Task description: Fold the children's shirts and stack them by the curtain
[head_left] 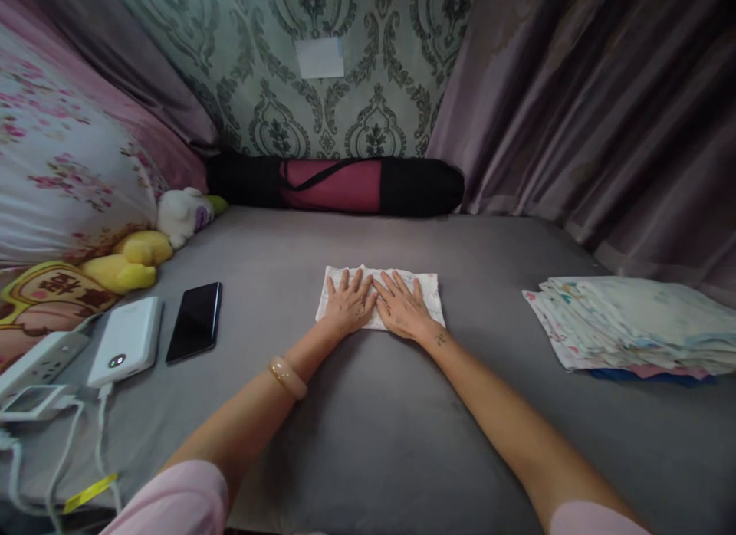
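Note:
A small white cloth (428, 288), folded into a rectangle, lies flat on the grey padded surface (276, 244) in the middle of the head view. My left hand (348, 301) rests palm down on its left half with the fingers spread. On the right half, my right hand (402, 305) lies flat in the same way, its fingers apart. The two hands almost meet at the cloth's centre. Neither hand grips the fabric. Part of the cloth is hidden under my palms.
To the right is a stack of folded cloths (626, 320). On the left lie a black smartphone (195, 322), a white power bank (127, 339), a power strip (43, 362) with cables, and plush toys (129, 259). A black and red rolled bag (333, 185) lies along the wall.

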Tool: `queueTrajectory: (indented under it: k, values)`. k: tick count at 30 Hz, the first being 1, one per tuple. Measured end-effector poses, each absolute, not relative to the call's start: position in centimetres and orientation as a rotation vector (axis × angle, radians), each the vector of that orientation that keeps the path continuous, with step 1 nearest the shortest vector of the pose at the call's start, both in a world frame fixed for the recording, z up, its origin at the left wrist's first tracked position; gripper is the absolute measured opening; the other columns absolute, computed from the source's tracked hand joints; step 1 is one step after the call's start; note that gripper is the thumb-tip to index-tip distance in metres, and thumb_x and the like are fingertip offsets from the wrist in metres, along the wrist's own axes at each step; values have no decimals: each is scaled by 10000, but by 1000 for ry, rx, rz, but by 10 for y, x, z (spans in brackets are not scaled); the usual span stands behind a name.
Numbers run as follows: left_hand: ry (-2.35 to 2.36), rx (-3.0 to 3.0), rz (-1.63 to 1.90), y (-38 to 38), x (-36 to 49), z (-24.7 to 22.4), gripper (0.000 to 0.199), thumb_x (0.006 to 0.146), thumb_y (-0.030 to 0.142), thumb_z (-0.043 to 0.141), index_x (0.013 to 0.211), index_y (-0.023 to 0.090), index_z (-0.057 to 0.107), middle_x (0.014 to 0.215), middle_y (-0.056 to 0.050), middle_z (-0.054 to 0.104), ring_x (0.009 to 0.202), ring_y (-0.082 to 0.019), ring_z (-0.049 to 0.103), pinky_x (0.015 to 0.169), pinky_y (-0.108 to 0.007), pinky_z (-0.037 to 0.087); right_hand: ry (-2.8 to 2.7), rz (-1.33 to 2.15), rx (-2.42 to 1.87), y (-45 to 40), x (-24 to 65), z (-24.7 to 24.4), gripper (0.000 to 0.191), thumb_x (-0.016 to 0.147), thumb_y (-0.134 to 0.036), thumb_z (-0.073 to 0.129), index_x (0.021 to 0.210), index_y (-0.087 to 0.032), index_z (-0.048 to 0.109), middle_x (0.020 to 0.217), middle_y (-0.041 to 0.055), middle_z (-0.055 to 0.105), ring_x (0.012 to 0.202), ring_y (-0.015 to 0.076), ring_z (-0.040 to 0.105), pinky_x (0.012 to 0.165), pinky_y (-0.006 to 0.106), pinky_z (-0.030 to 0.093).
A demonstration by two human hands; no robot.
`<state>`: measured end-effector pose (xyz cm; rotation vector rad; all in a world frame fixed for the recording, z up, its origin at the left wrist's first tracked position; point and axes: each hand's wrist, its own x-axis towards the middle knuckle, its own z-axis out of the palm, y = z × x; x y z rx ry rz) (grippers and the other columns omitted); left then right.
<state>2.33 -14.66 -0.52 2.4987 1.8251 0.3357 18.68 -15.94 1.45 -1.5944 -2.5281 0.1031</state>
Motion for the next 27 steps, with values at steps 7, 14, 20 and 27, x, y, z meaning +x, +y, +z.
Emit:
queueTrajectory:
  k: [7, 14, 20, 27]
  values:
    - [1869, 2486, 209, -148, 26, 2, 583, 965, 508, 199, 1479, 253, 304, 1562, -53, 254, 1425, -348, 178, 1095, -649, 98, -2488, 73, -1662, -159, 185, 10, 525, 968, -398, 317, 1477, -271, 325, 1574, 120, 195, 1444, 321, 104, 1112, 591, 81]
    - [1778, 2547, 112, -145, 10, 7, 621, 943, 593, 194, 1474, 286, 297, 1563, -30, 255, 1429, -285, 214, 1127, -551, 155, -2522, 344, -1634, -146, 200, 15, 574, 970, -344, 213, 1498, -126, 266, 1562, 135, 219, 1446, 263, 144, 1154, 489, 140]
    - [1801, 2567, 185, -143, -5, -1, 755, 917, 658, 199, 1462, 150, 323, 1535, -146, 295, 1426, -285, 228, 1142, -448, 191, -2545, 76, -1517, -148, 220, 8, 596, 968, -407, 241, 1461, -90, 347, 1547, 135, 262, 1434, 257, 195, 1171, 454, 120]
    - [1812, 2550, 242, -142, -15, -4, 747, 916, 663, 205, 1452, 163, 352, 1523, -131, 325, 1420, -304, 241, 1146, -408, 194, -2504, 141, -1585, -145, 237, 1, 540, 981, -436, 215, 1460, -247, 378, 1566, 52, 233, 1443, 272, 152, 1160, 473, 158]
